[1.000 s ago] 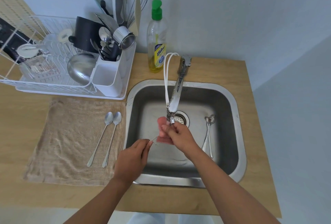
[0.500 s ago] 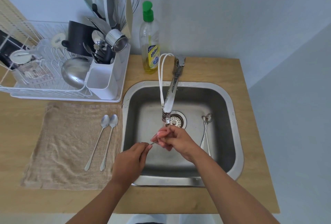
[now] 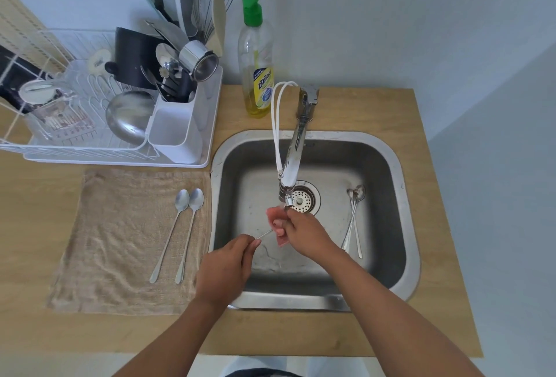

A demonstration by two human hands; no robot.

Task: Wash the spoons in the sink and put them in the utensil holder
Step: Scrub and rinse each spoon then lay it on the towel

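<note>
Spoon (image 3: 264,234) over sink (image 3: 403,226), under tap (image 3: 293,160): left hand (image 3: 224,271) pinches handle end, right hand (image 3: 305,233) grips pink sponge (image 3: 275,217) around bowl end. Two spoons (image 3: 353,220) in sink right; two (image 3: 177,235) on towel (image 3: 120,241).

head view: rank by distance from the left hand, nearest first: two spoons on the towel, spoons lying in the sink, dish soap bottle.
From the left hand:
1. Two spoons on the towel, just to its left on the counter.
2. Spoons lying in the sink, at the basin's right side, beyond the right hand.
3. Dish soap bottle, far back by the wall behind the sink.
</note>
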